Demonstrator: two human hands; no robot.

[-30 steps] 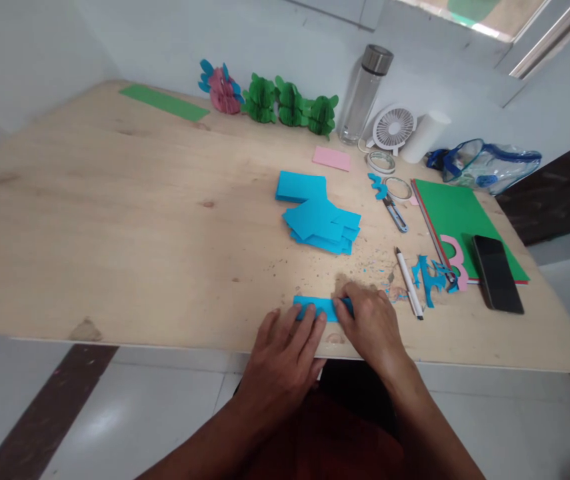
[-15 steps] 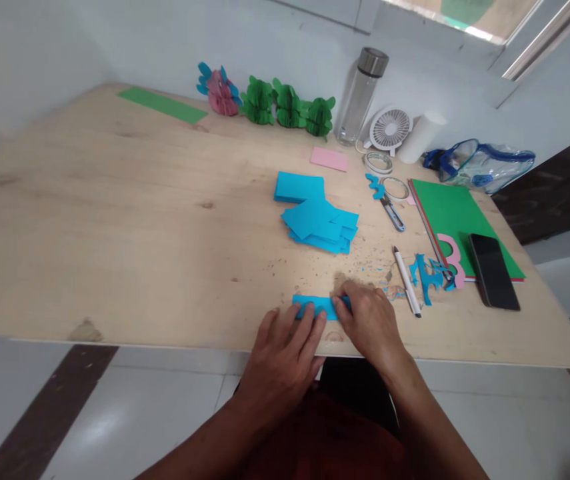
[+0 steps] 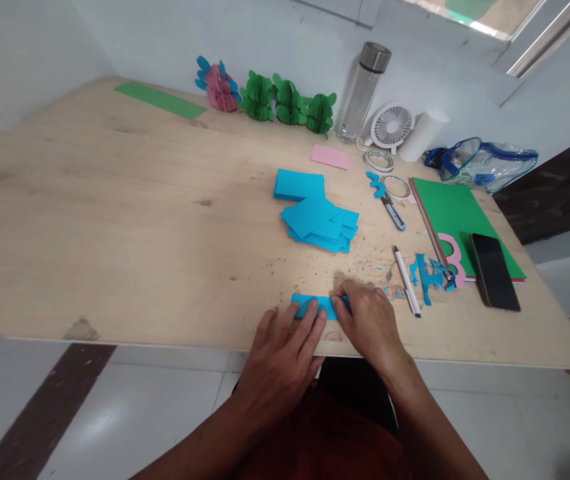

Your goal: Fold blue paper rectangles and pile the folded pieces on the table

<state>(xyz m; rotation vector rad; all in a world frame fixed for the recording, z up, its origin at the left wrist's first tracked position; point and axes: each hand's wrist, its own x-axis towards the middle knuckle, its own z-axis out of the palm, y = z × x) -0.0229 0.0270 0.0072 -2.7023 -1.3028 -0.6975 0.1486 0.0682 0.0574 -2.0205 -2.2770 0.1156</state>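
Little has shifted, I see. Left hand (image 3: 283, 353) lies spread on blue paper (image 3: 329, 307); right hand (image 3: 371, 322) curls over its end, grip unclear.

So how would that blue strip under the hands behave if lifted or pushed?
The strip is probably light, since it looks like paper. Being thin, it may bend easily. Pushed, it would likely slide rather than roll, as it lies flat under the fingers.

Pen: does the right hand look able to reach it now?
Probably yes: the pen lies close beside the right hand with nothing tall between them, though that hand is on the blue strip.
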